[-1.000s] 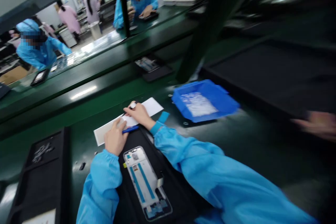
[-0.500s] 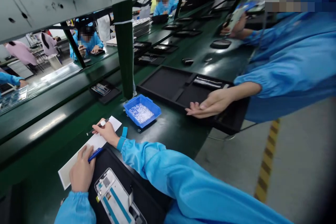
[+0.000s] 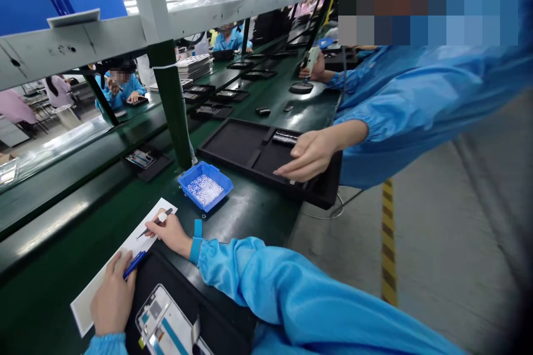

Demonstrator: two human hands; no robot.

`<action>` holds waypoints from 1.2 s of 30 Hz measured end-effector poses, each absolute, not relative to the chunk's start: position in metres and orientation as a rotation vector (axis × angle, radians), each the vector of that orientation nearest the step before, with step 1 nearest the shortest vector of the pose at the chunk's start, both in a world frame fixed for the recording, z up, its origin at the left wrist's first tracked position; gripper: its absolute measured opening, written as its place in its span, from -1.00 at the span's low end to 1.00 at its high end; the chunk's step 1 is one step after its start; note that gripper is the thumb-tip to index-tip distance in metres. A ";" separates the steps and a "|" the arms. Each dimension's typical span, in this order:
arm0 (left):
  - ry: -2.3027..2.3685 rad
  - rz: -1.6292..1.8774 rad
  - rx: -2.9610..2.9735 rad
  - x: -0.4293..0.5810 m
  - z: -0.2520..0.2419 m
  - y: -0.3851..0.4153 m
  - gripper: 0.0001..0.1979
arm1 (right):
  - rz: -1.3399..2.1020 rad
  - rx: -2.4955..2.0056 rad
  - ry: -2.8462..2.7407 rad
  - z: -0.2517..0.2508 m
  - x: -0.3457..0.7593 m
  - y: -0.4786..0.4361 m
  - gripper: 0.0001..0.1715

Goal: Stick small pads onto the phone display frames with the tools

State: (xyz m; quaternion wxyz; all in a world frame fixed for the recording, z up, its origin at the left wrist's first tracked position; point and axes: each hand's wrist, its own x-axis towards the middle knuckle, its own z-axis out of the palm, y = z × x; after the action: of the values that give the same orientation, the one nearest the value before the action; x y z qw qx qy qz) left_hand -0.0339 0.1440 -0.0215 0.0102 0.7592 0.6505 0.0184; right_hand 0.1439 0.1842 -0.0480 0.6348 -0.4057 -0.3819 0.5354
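Observation:
A long white strip (image 3: 100, 283), which looks like paper or card, lies across the green bench. My left hand (image 3: 111, 297) rests on its near part, with a blue pen-like tool (image 3: 134, 264) caught between thumb and fingers. My right hand (image 3: 170, 233) pinches dark tweezers (image 3: 145, 229), their tips down at the strip's surface. Something small and white sits on the fingers of that hand. Close to both hands, a phone frame (image 3: 164, 319) with blue strips lies face up in a black tray (image 3: 216, 316). The bottom of this tray is cut off.
Beyond my right hand stands a blue bin (image 3: 227, 184) of small white rings. A co-worker's hand (image 3: 312, 152) reaches over a large black tray (image 3: 225, 147) at the right. A green post (image 3: 170, 105) rises behind the bin. Another phone frame (image 3: 141, 159) lies further left.
My right hand has brought the tweezers' tips from beyond the strip's edge onto the strip. My left hand stays on it. The view has shifted, and the co-worker's hand has turned.

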 end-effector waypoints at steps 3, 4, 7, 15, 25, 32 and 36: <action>2.045 0.068 2.350 -0.032 -0.019 0.143 -0.63 | 1.259 -0.922 -0.886 -0.050 0.144 0.174 -0.50; 2.046 0.070 2.343 -0.032 -0.019 0.142 -0.63 | 1.269 -0.923 -0.891 -0.051 0.145 0.171 -0.49; 2.069 0.066 2.328 -0.033 -0.019 0.141 -0.63 | 1.294 -0.928 -0.902 -0.053 0.145 0.159 -0.48; 2.032 0.148 2.376 -0.041 -0.026 0.145 -0.64 | 1.344 -0.885 -0.920 -0.059 0.143 0.123 -0.43; 2.038 0.137 2.372 -0.044 -0.028 0.144 -0.64 | 1.333 -0.877 -0.955 -0.057 0.143 0.109 -0.51; 2.025 0.151 2.373 -0.045 -0.028 0.145 -0.64 | 1.335 -0.890 -0.962 -0.057 0.143 0.108 -0.52; 2.044 0.173 2.361 -0.043 -0.028 0.143 -0.65 | 1.335 -0.901 -0.971 -0.057 0.143 0.108 -0.52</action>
State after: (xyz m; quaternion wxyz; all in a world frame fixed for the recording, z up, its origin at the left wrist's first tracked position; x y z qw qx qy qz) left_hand -0.0426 0.1434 -0.0275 0.0071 0.7549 0.6534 0.0552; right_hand 0.1432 0.1083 -0.0574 0.5895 -0.3872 -0.4169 0.5733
